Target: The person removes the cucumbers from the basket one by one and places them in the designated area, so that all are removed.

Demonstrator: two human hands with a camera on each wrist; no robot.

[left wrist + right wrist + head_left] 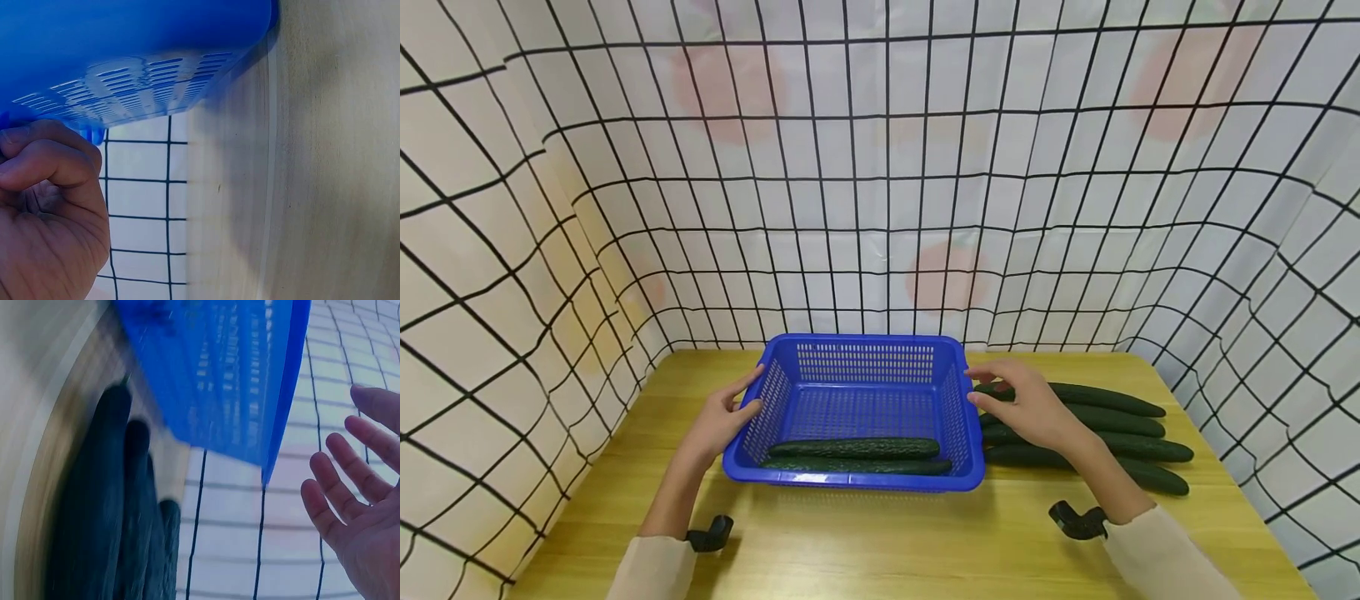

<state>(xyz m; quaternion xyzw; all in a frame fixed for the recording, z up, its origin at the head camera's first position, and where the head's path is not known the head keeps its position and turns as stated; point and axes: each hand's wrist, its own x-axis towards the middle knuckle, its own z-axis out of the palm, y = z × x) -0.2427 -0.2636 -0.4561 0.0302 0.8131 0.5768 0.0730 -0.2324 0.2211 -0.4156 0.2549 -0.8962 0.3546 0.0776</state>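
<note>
A blue plastic basket (850, 479) with slotted walls stands on the table, two dark green cucumbers (857, 448) lying along its near side. My left hand (715, 423) is at the basket's left rim; the left wrist view shows its fingers (53, 159) curled at the rim. By the right rim is my right hand (1026, 408), above the ends of several cucumbers (1138, 447) laid side by side on the table. Its fingers (340, 478) are spread and hold nothing in the right wrist view, with a gap between them and the basket.
The wooden table (880, 542) reaches back to a white cloth wall (865, 250) with a black grid pattern, which also runs along the left and right sides. A black wrist mount (709, 534) sticks out beside the left sleeve, and another mount (1077, 521) beside the right.
</note>
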